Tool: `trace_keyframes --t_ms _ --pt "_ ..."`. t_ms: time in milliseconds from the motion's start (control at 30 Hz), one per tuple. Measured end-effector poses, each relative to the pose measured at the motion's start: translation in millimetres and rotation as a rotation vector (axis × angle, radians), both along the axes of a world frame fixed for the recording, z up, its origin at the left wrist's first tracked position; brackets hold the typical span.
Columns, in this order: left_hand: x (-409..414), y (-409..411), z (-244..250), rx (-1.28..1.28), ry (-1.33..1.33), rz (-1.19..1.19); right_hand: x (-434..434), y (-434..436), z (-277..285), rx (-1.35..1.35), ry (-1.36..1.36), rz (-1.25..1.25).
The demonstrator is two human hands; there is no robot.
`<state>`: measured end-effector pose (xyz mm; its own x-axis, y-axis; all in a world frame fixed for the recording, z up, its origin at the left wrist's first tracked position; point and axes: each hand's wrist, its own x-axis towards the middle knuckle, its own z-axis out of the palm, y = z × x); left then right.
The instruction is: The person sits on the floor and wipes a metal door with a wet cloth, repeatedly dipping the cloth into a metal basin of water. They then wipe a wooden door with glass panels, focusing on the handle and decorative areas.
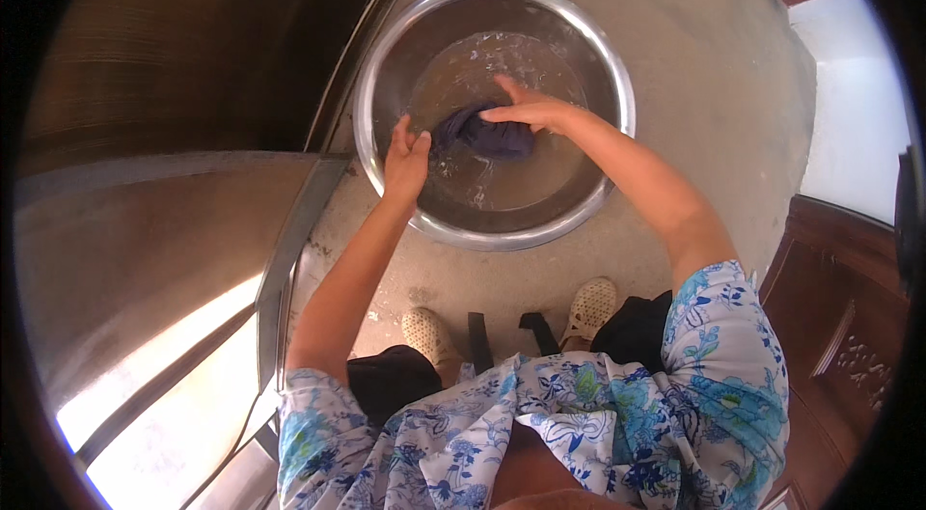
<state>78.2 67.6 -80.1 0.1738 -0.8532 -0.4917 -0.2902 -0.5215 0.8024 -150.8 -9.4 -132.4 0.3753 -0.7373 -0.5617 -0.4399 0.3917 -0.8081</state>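
Observation:
A large round metal basin (pixel 499 241) stands on the floor in front of me, with cloudy water (pixel 535 181) in it. A bunched dark blue cloth (pixel 499 137) lies wet in the middle of the water. My right hand (pixel 532 108) is over the cloth's upper right part, thumb against it and fingers spread; whether it grips the cloth is unclear. My left hand (pixel 409 157) is at the basin's left side, fingers raised and apart, beside the cloth's left end. No hold on the cloth by the left hand shows.
A large dark panel with a metal frame (pixel 300 220) rises close on the left. To the right are a carved dark wooden door or furniture panel (pixel 832 307) and a white wall (pixel 854 126). My perforated beige shoes (pixel 427 333) rest on the concrete floor (pixel 694 90) below the basin.

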Motion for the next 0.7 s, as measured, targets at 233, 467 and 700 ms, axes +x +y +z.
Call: trace_keyframes --t_ms 233,467,700 --pt "-33 5 -98 0.407 0.794 0.479 16 50 -47 -0.207 0.526 -0.313" --pt "-53 -25 -87 0.21 1.075 0.456 56 124 46 -0.841 0.14 -0.176" --pt "-96 -29 -64 0.22 0.996 0.45 32 65 19 -0.786 0.221 -0.304"
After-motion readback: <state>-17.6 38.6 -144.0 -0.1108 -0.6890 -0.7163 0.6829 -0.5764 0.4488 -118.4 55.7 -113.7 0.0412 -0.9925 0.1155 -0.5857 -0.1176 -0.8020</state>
